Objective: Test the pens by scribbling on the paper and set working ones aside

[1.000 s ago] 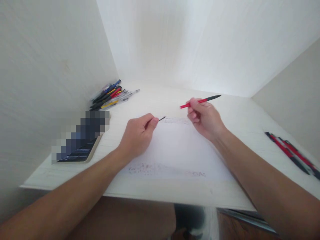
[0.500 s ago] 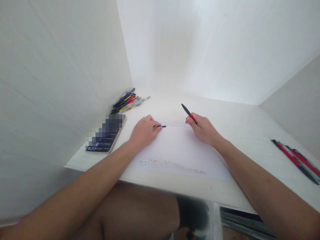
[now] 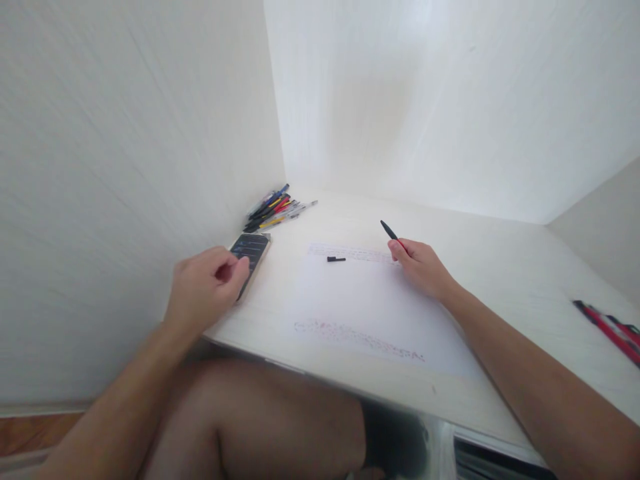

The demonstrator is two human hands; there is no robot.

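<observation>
My right hand (image 3: 419, 265) is closed around a red and black pen (image 3: 389, 231), its dark end tilted up and to the left. That hand rests at the right side of a white sheet of paper (image 3: 360, 297), which bears small handwriting near its top and bottom edges. On the paper's upper part lies a small black pen cap (image 3: 336, 259), apart from both hands. My left hand (image 3: 207, 287) is at the smartphone (image 3: 253, 249), covering its lower part. Its fingers are loosely curled toward the thumb with nothing visible in them; whether it touches the screen I cannot tell.
A pile of pens (image 3: 275, 210) lies against the left wall, behind the phone. Several red and black pens (image 3: 613, 330) lie at the table's right side. White walls enclose the white table (image 3: 505, 280) at the left, back and right.
My left hand has let go of the black pen cap, leaving it on the paper, and has moved left to the phone. The view has shifted slightly left; my right hand still holds the pen.
</observation>
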